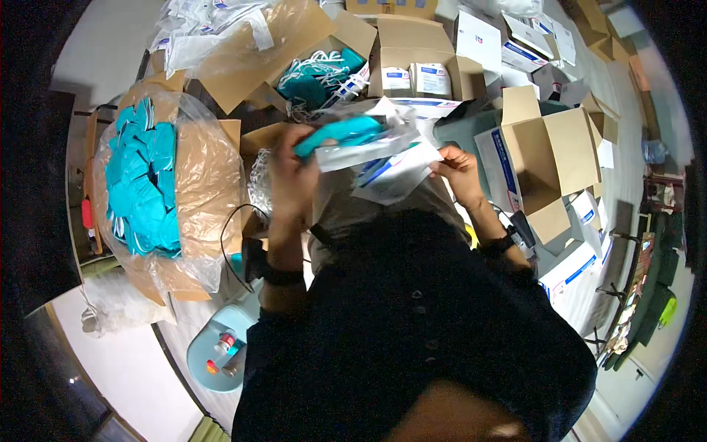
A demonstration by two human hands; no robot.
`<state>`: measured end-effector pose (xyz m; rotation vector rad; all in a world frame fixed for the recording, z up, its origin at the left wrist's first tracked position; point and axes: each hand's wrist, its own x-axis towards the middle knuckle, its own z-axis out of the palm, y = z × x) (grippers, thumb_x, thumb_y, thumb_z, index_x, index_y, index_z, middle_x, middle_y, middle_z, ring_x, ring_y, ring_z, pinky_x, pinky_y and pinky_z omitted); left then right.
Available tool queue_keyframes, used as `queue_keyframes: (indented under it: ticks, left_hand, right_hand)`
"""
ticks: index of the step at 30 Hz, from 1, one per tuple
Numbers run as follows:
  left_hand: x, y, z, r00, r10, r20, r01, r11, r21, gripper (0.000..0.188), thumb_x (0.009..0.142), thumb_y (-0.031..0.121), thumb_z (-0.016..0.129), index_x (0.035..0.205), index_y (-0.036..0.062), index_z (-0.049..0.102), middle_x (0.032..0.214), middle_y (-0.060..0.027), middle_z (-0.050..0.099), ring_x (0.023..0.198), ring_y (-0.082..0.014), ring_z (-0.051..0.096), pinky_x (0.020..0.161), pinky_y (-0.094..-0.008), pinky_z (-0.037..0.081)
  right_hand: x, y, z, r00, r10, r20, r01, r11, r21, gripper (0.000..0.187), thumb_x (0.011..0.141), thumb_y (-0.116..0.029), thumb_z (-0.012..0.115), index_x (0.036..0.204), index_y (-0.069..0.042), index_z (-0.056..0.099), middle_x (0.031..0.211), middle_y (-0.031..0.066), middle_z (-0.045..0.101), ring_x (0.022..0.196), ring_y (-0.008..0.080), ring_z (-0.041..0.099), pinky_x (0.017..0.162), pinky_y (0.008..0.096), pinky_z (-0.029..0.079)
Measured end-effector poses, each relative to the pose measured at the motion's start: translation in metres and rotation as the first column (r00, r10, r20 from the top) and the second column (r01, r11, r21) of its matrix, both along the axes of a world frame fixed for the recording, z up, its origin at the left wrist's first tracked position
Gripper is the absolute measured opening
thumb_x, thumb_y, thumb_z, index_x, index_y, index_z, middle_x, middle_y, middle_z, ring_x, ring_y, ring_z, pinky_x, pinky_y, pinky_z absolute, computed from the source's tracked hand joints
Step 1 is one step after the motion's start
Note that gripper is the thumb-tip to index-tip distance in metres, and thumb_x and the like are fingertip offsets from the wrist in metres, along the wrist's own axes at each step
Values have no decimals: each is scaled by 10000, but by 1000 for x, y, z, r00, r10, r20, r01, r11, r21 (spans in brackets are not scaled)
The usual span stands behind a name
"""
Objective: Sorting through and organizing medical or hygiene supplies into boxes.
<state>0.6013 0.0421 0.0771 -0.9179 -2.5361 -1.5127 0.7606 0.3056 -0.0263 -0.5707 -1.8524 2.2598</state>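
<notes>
My left hand (292, 168), smeared by motion, is closed on a teal face mask (346, 132) that looks folded, above my lap. Clear and white plastic film lies over and around the mask, so its far end is partly hidden. My right hand (458, 171) pinches the right edge of a white packaging bag (401, 173) with a blue stripe. Mask and bag overlap between the two hands; whether the mask is inside the bag I cannot tell.
At the left, a plastic-lined carton (210, 184) holds a heap of teal masks (143, 184). Ahead stand a carton of teal pieces with white straps (317, 81) and a carton with white packets (431, 79). An open carton (541, 158) is at right; a blue stool (202, 342) bears bottles.
</notes>
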Motion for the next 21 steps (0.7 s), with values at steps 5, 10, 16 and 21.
queue_keyframes:
  ticks: [5,10,16,21]
  left_hand:
    - [-26,-34,-16,923,244,299,-357,835,418,174,791,-9,593,964,7,612,829,-20,620,770,-130,578,743,-269,454]
    - [-30,-56,1,914,238,329,-368,829,421,117,863,67,583,906,-13,656,820,-43,658,767,-119,586,729,-267,454]
    - [1,-1,-7,962,-198,187,211,976,-51,158,864,158,622,951,47,694,869,-132,696,797,-184,681,673,-279,502]
    - [6,23,-36,940,-277,200,283,959,-4,170,844,143,664,981,42,676,885,-111,692,806,-165,665,717,-276,501]
  right_hand:
    - [4,11,-12,1000,-9,4,9,1000,23,101,803,75,637,845,-14,662,791,28,667,675,90,600,633,231,506]
    - [6,6,-17,999,-31,13,30,999,41,96,804,67,641,851,-14,663,782,26,667,670,82,600,622,222,504]
    - [1,-5,-9,998,3,62,-2,1000,-27,102,799,76,621,845,-11,649,805,35,651,705,102,596,671,236,512]
    - [-2,-5,-6,998,27,57,-33,994,106,119,807,99,601,854,0,646,801,33,648,716,100,597,670,237,510]
